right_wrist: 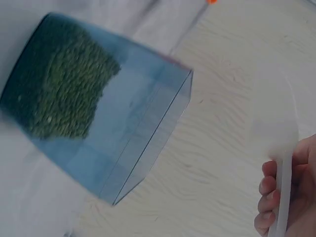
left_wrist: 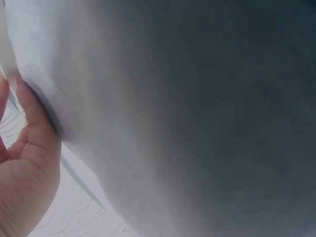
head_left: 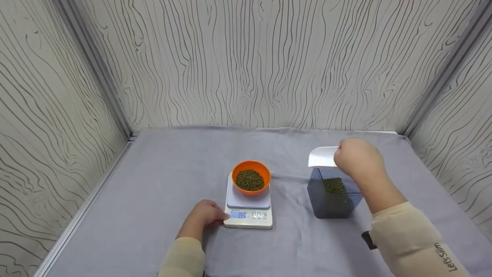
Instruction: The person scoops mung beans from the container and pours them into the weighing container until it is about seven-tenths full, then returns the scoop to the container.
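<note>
Beige sleeve (head_left: 409, 232) | right grip (head_left: 358, 158) curled round scoop (head_left: 322, 157) (above bin (head_left: 332, 207)) | left grip (head_left: 207, 212) pinching scale (head_left: 249, 202)

Head looks down; wrists close; right shares bin (head_left: 333, 207).

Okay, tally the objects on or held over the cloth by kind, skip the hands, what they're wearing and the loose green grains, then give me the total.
Bowls: 1, the orange bowl
Scales: 1, the digital scale
Scoops: 1, the white scoop
Containers: 1, the see-through bluish container
Total: 4
</note>
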A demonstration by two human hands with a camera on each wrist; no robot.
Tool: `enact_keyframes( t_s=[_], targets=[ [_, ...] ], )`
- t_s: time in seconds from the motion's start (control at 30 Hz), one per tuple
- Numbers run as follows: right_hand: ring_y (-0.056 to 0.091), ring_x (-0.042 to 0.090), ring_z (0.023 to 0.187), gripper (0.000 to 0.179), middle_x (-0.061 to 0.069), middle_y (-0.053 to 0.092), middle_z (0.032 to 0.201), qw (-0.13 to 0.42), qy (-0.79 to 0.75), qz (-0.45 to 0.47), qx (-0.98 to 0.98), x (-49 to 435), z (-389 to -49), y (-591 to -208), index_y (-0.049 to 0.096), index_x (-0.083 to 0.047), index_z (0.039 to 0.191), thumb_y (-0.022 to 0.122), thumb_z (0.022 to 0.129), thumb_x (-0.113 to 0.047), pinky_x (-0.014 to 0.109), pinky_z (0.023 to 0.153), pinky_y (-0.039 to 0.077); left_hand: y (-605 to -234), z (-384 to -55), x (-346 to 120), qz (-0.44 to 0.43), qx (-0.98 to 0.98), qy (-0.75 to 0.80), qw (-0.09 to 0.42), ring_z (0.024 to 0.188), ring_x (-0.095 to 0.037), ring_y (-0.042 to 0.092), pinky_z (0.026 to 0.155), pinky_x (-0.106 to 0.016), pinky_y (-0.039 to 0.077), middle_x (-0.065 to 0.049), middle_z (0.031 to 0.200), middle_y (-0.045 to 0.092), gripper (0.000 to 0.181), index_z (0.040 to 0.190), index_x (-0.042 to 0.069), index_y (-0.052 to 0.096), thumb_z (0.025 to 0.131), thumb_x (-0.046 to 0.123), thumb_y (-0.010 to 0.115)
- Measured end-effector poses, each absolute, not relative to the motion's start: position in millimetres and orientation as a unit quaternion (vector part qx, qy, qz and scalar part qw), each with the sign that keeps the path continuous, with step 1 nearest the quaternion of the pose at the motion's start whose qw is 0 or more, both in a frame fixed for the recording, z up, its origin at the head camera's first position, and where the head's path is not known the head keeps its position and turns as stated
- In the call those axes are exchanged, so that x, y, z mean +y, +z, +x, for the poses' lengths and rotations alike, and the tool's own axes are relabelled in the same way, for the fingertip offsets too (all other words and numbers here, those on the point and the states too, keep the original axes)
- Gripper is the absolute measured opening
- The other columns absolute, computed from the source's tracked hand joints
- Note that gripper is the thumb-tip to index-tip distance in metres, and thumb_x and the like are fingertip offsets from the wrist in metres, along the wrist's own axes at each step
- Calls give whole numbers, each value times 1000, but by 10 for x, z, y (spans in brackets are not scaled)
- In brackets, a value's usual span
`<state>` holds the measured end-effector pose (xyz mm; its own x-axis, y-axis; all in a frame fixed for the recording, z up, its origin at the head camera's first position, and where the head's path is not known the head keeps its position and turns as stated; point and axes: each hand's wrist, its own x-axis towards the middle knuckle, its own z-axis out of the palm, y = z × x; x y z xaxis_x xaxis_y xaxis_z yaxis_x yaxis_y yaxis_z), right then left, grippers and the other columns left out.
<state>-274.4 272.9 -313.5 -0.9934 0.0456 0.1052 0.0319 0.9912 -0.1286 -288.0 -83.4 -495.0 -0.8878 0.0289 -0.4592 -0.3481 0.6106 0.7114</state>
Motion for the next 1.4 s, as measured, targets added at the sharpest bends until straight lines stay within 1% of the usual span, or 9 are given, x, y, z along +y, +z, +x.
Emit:
enact_keyframes(
  t_s=[0.17,0.3,0.47,0.7,0.83,0.93,1.03,1.2,1.4],
  targets=[
    [56,35,61,15,18,59,70,73,-8,-36,-997,2931,-2749,-3227,59,-1,70,46,76,-6,47,48,41,-4939,-2882,-838,-91,872,428,219,62,-16,50,55,-27,41,-2,65,54,20,74,7,61,72,20,76],
    [55,34,63,8,15,57,66,70,-81,-7,-994,2951,-2749,-3379,60,0,69,56,75,-4,47,54,42,-4943,-2887,-846,-93,868,435,221,60,-15,51,55,-26,41,-1,64,55,20,73,7,60,72,19,77],
    [54,31,67,8,15,61,74,28,-136,19,-990,2877,-2762,-3536,64,0,76,59,78,-7,48,62,44,-4958,-2903,-838,-89,868,434,223,59,-14,50,54,-25,41,0,63,55,21,72,8,60,72,19,77],
    [53,24,63,9,12,63,76,-37,-150,23,-988,2852,-2815,-3677,63,-6,69,63,77,-9,46,61,45,-4949,-2916,-825,-97,873,422,226,62,-16,50,55,-27,41,-2,66,55,20,75,7,62,72,21,77],
    [52,20,62,10,11,62,76,-66,-135,13,-989,2844,-2853,-3743,62,-7,68,64,77,-9,43,56,46,-4946,-2922,-819,-95,872,422,228,62,-16,51,56,-27,41,-2,66,56,20,75,7,62,72,21,77],
    [51,19,62,10,11,60,76,-84,-122,10,-989,2828,-2883,-3789,61,-5,69,60,78,-6,40,54,47,-4942,-2928,-817,-95,871,424,228,62,-16,51,56,-27,41,-2,65,56,20,74,7,61,72,21,77],
    [52,21,64,8,12,61,77,-98,-104,13,-990,2827,-2901,-3825,62,-4,71,60,79,-6,42,54,47,-4941,-2928,-819,-95,872,423,229,62,-16,51,55,-27,41,-2,65,56,21,74,8,61,72,21,77],
    [55,25,70,7,17,62,85,-98,-76,28,-992,2853,-2921,-3875,63,-3,75,58,80,-6,49,58,48,-4946,-2915,-825,-95,873,421,226,62,-16,50,55,-27,40,-2,65,55,21,73,8,61,72,21,77],
    [52,24,67,5,13,61,79,-94,-49,66,-992,2915,-2969,-3947,60,-4,73,57,78,-5,47,61,48,-4947,-2896,-828,-89,875,423,219,60,-15,49,55,-26,40,-1,63,55,21,71,7,60,71,19,77]
  ],
)
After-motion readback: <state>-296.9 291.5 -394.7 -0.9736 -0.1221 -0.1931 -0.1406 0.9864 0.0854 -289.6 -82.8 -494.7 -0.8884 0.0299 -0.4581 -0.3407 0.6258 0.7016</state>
